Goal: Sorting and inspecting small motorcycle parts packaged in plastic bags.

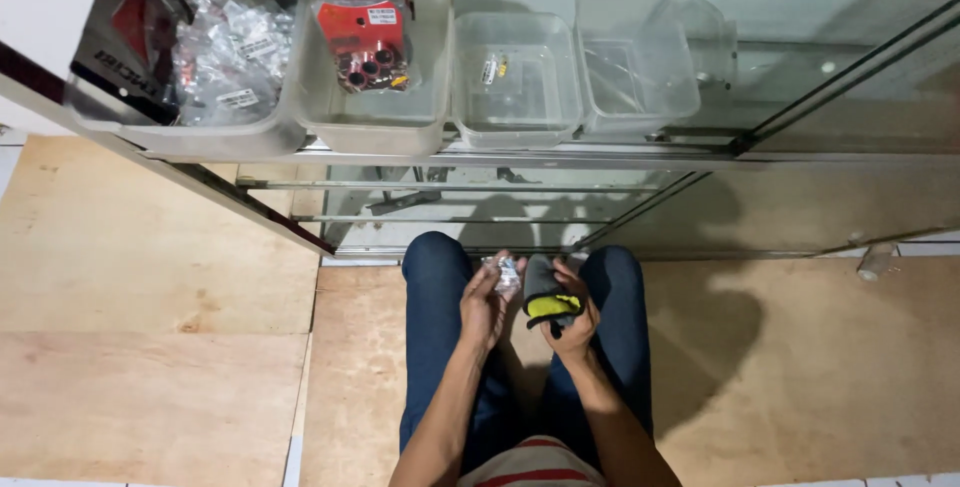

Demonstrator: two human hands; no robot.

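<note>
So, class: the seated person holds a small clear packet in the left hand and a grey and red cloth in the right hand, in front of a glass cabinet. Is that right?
Not quite. The cloth in the right hand is grey and yellow, not grey and red. The head view shows it. The rest stands: the left hand holds a small clear packet, in front of the glass cabinet.

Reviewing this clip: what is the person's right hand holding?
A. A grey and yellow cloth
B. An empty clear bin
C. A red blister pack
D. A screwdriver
A: the right hand has its grip closed around a grey and yellow cloth, held over the lap, while the left hand holds a small clear plastic packet beside it.
</note>
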